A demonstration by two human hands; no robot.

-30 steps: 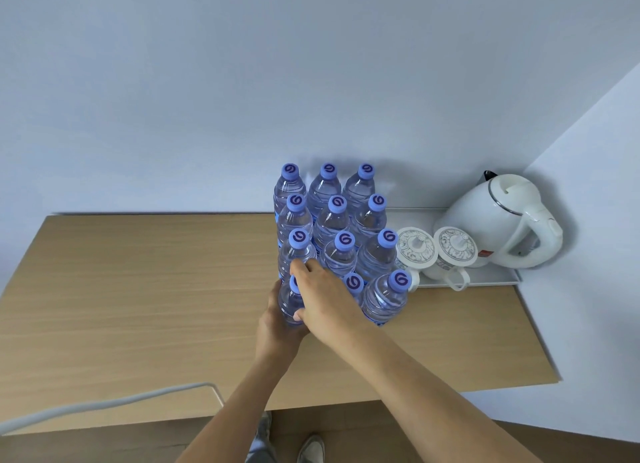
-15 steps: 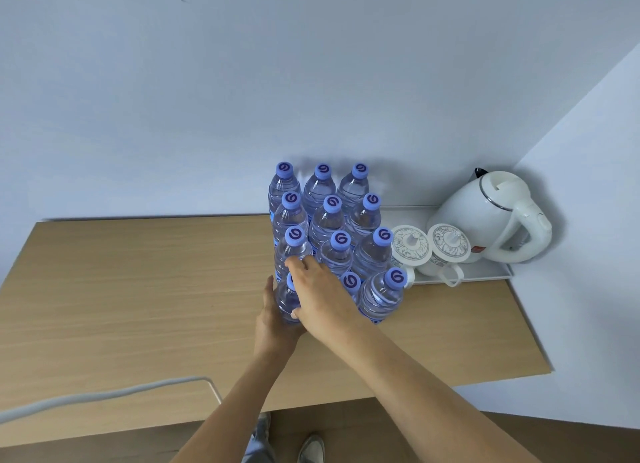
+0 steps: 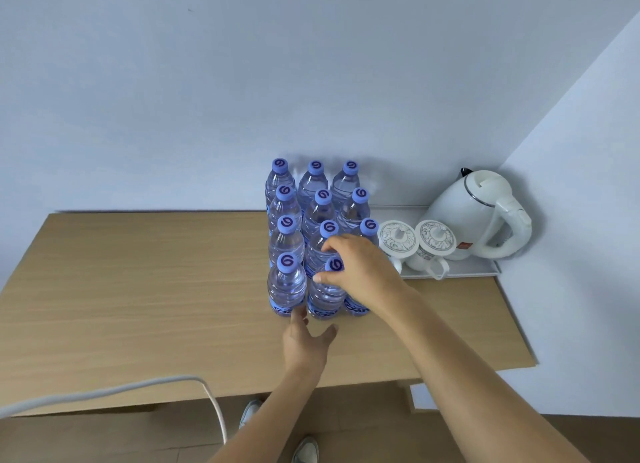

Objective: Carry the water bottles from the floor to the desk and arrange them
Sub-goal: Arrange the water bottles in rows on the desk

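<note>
a: find the water bottles [image 3: 311,220] first.

b: up on the desk [image 3: 138,289] already, packed upright in three files running back to the wall, right of the middle. no sign of any on the floor here, though little of it shows.

a: and the front middle bottle [image 3: 325,296]?

b: standing in the nearest row, long axis vertical, cap up. touching the front left bottle [image 3: 286,286] on one side; pressed close to the front right bottle [image 3: 356,310] on the other, mostly hidden under the wrist.

a: gripped?

b: yes, by the right hand [image 3: 360,268], reaching in from the right: thumb on the shoulder just below the cap, fingers curled over the far side.

a: now the left hand [image 3: 306,341].

b: flat and spread on the desk just in front of the row, holding nothing, one fingertip at or near the base of the front left bottle. cannot tell whether touching.

a: nearer of the two?

b: the right, already on the bottle. straight ahead and slightly away from both. probably a last nudge to square the front row, so push backward, not sideways, to keep from tipping neighbours.

a: further out?

b: just right of the block, two lidded cups [image 3: 396,240] and a white kettle [image 3: 474,213] on a tray [image 3: 460,272].
</note>
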